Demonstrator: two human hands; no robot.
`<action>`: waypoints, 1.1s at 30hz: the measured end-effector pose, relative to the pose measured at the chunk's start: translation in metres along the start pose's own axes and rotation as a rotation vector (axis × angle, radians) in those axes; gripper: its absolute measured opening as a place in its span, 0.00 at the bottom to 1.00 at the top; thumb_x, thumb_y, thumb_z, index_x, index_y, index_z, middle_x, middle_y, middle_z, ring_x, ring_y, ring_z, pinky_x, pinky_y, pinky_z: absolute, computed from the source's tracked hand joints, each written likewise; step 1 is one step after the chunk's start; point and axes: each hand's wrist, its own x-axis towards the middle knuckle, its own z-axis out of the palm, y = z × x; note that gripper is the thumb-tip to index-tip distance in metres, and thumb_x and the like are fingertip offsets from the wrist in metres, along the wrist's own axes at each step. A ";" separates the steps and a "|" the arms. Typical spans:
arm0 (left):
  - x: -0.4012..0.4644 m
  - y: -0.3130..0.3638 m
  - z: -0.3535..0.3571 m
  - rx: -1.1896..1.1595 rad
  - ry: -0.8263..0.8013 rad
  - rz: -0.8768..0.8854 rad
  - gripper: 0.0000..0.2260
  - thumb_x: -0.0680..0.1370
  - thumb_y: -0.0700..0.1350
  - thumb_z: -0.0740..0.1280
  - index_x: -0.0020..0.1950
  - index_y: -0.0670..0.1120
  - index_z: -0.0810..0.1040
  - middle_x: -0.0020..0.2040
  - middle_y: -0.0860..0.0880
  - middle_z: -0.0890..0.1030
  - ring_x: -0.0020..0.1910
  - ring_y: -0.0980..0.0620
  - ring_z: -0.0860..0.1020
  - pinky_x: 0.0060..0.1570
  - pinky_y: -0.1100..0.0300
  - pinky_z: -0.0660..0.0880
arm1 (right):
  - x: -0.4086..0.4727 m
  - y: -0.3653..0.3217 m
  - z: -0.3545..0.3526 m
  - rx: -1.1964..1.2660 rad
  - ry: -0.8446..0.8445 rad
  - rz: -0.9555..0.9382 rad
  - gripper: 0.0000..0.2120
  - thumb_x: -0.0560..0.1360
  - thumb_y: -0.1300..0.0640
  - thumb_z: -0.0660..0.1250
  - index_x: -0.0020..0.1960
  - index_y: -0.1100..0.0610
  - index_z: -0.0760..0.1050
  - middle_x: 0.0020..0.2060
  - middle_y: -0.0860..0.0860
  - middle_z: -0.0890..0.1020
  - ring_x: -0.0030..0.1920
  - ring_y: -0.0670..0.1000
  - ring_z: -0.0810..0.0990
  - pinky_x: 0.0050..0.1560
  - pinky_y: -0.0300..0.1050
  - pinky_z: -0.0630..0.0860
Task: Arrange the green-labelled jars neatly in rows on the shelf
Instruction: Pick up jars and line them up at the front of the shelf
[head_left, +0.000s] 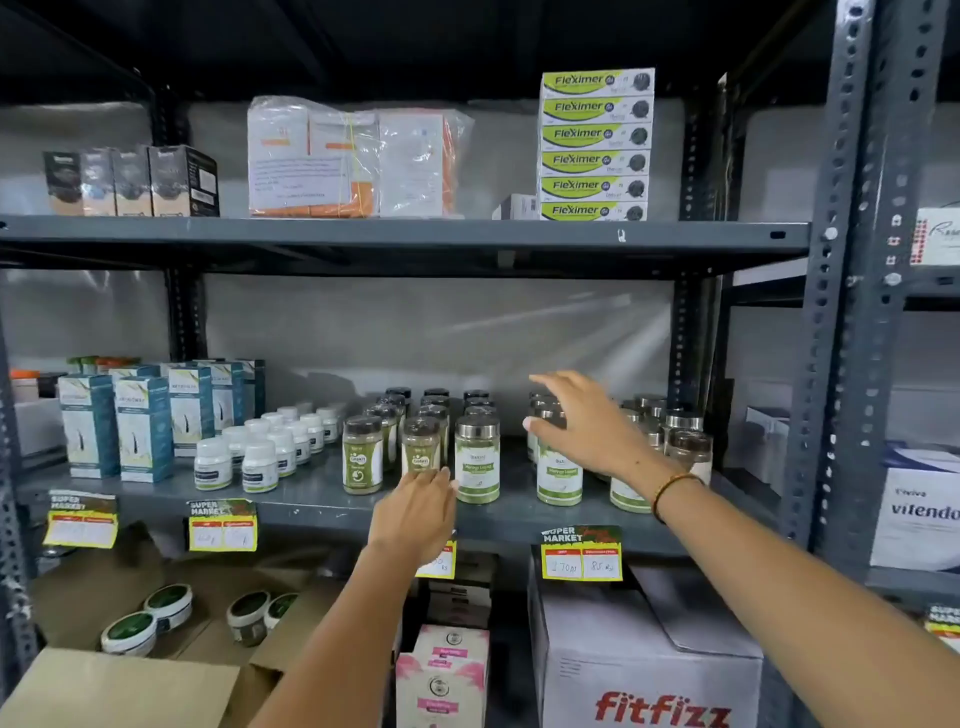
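Note:
Green-labelled jars stand on the grey middle shelf (322, 499). One with a silver lid (477, 460) is at the front centre, and another (559, 480) stands to its right. Dark-lidded green jars (362, 457) run back in rows on the left. My left hand (415, 512) reaches to the base of the second front dark-lidded jar (421, 447), fingers touching it; a grip is not clear. My right hand (582, 421) is spread open over the silver-lidded jars on the right, hiding some of them.
Small white bottles (260, 462) and tall teal boxes (143, 428) fill the shelf's left. More silver-lidded jars (685, 447) stand at the far right by the upright post (826, 312). Price tags (581, 553) hang on the shelf edge. Cartons (644, 670) sit below.

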 end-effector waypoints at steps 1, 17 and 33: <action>-0.003 0.000 0.005 0.001 -0.020 -0.017 0.20 0.81 0.53 0.47 0.66 0.47 0.70 0.64 0.48 0.76 0.64 0.47 0.71 0.53 0.47 0.75 | 0.000 0.001 0.005 0.026 -0.024 0.009 0.30 0.77 0.41 0.62 0.76 0.50 0.63 0.74 0.51 0.67 0.74 0.53 0.64 0.70 0.55 0.67; 0.011 -0.013 0.066 0.036 0.093 0.040 0.20 0.80 0.53 0.49 0.57 0.45 0.76 0.56 0.48 0.82 0.58 0.49 0.76 0.57 0.53 0.73 | 0.042 -0.009 0.052 -0.004 -0.193 0.027 0.32 0.75 0.43 0.66 0.75 0.54 0.65 0.72 0.54 0.71 0.71 0.56 0.70 0.68 0.53 0.68; 0.012 -0.019 0.082 0.026 0.191 0.075 0.22 0.81 0.53 0.51 0.62 0.42 0.77 0.60 0.44 0.81 0.61 0.48 0.77 0.65 0.54 0.69 | 0.093 -0.018 0.088 0.027 -0.328 0.197 0.30 0.67 0.31 0.68 0.44 0.60 0.78 0.41 0.53 0.82 0.42 0.55 0.80 0.39 0.46 0.72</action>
